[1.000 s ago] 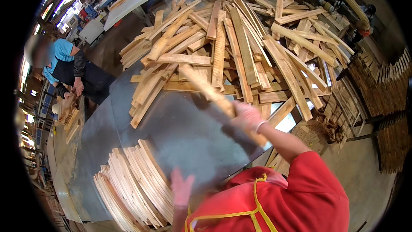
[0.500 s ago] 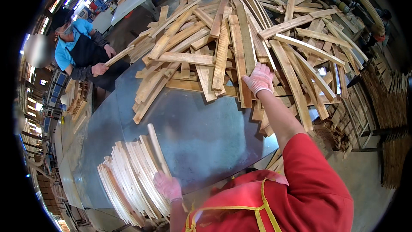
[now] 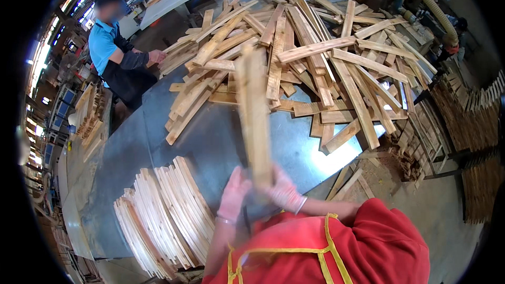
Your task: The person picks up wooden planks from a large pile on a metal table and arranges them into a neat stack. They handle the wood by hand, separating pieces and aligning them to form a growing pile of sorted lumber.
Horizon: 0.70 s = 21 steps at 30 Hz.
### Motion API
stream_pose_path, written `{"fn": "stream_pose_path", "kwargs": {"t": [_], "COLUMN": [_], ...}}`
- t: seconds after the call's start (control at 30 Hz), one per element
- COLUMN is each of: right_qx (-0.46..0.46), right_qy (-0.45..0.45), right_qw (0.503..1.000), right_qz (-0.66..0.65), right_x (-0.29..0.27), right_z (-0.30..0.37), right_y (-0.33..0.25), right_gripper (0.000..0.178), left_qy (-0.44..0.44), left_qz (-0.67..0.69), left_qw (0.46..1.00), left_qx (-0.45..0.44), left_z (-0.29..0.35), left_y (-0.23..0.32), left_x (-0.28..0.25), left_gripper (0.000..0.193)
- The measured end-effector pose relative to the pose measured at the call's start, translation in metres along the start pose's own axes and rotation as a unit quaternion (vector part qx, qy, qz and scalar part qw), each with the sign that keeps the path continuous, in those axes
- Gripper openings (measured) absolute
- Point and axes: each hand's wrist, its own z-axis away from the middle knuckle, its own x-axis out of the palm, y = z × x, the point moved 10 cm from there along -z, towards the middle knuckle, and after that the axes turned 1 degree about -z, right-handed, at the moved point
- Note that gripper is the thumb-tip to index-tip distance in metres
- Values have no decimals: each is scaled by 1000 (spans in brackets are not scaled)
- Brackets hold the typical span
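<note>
Since half a second ago, the right hand point(image 3: 285, 189) has come back from the heap of boards point(image 3: 310, 50) to the near edge of the grey table point(image 3: 192, 138), and the left hand point(image 3: 234, 193) has left the row of pale sticks point(image 3: 164, 213) to come up beside it. Between them I see one long board point(image 3: 253, 113), blurred, pointing away over the table, its far end showing in front of the heap. Gloved fingers of the right hand hold its near end; the left hand is just beside that end, and I cannot tell whether it grips the wood. Close by on the left, the sticks lie packed side by side. Farther off at the left, a co-worker point(image 3: 105, 42) in a blue shirt and dark apron has the co-worker's hand point(image 3: 156, 57) at the heap's left edge. Beyond the heap's right side bends a ribbed hose point(image 3: 428, 0)
</note>
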Motion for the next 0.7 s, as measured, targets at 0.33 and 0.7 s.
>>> {"fn": "stream_pose_path", "kwargs": {"t": [0.33,0.7], "right_qx": [42,-210], "right_qy": [15,173], "right_qw": [984,662], "right_qz": [171,699], "right_x": [-128,-220], "right_z": [-82,-294], "right_y": [57,-137], "right_gripper": [79,76], "left_qy": [262,140], "left_qz": [-399,-563], "left_qw": [867,799], "left_qx": [-144,-157], "left_z": [87,-16], "left_y": [-26,0], "left_x": [-80,-29], "left_gripper": [58,89]}}
